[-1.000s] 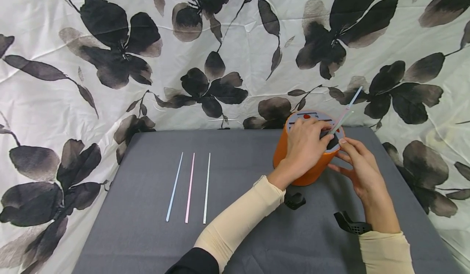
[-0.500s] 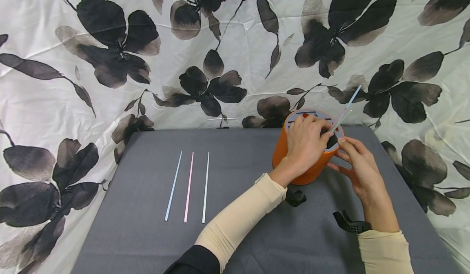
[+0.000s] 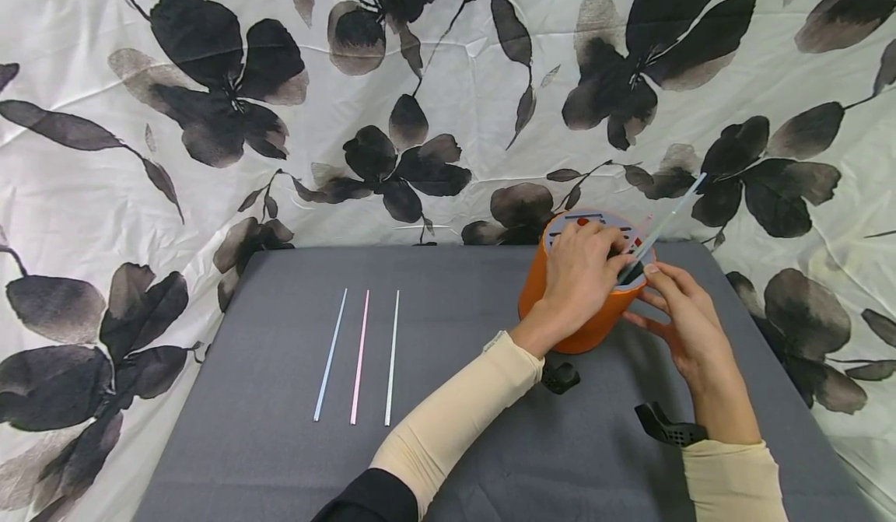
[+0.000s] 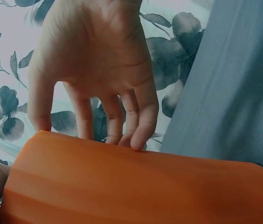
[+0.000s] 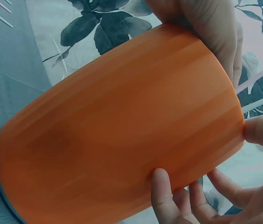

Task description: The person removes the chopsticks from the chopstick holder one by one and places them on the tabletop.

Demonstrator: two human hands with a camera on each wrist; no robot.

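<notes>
An orange container [image 3: 586, 334] with a pale grey, dark-slotted top [image 3: 595, 217] stands tilted at the far right of the table. My left hand [image 3: 581, 277] lies over the top, and its thumb and index finger appear to pinch a pink straw [image 3: 641, 230] at the dark opening. A pale blue straw [image 3: 693, 189] and a whitish one lean out past the thumb and overlap. The fingertips inside the opening are hidden. My right hand [image 3: 689, 320] holds the container's right side, thumb at the rim and fingertips on the wall, as the right wrist view shows.
On the left half of the grey table [image 3: 266, 460] lie a blue straw [image 3: 330, 355], a pink straw [image 3: 360, 357] and a white straw [image 3: 393, 357], set apart side by side. Behind the table hangs a floral curtain [image 3: 490, 102]. Black wrist straps show on both arms.
The straws at the container have shifted: the blue one's tip moved right and slightly down, and the pink one now stands apart, lower, to its left. Both hands stay nearly in place.
</notes>
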